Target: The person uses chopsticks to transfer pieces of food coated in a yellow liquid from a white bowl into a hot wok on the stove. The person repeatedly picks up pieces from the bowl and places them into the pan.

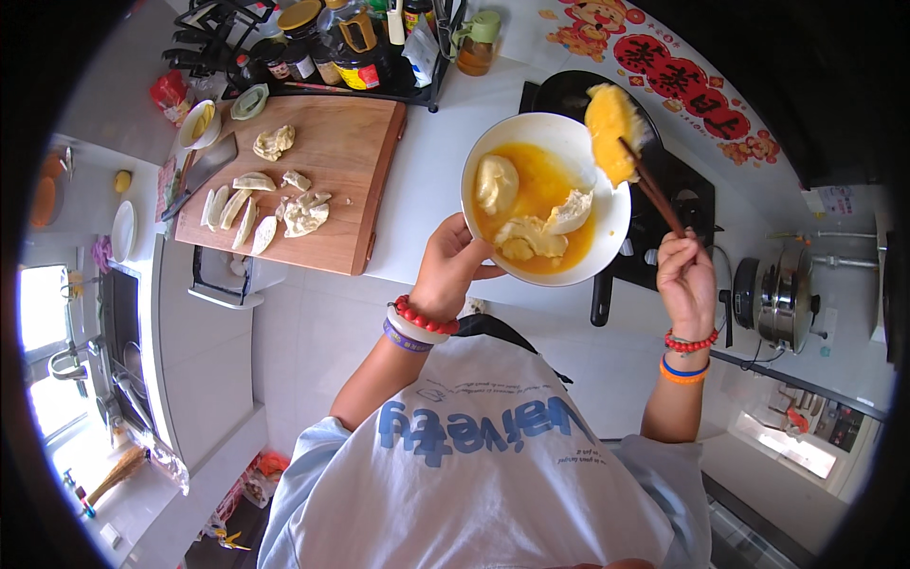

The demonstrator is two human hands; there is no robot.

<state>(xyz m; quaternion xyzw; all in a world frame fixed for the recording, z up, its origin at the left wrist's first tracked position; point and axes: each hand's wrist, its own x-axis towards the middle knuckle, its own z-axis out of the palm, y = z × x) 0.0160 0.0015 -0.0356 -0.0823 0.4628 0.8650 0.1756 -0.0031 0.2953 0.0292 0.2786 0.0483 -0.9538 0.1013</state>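
My left hand (455,259) grips the rim of a white bowl (608,245), thumb inside the edge. In the bowl lies yellow beaten egg (534,174), with several pale dough-like pieces (496,183) sitting in it, partly coated. My right hand (686,274) holds brown wooden chopsticks (657,195). At their tips is an egg-coated piece (611,131), slightly blurred, above the bowl's right rim and in front of a black frying pan (561,89). The bowl and the piece hide much of the pan, so its inside is mostly out of sight.
A wooden cutting board (341,149) at left bears several pale slices (245,222) and torn chunks (307,213). Beside them lies a cleaver (213,160). Condiment bottles (348,43) stand on a black rack behind. The pan's handle (601,299) juts past the counter edge from the black cooktop (693,192).
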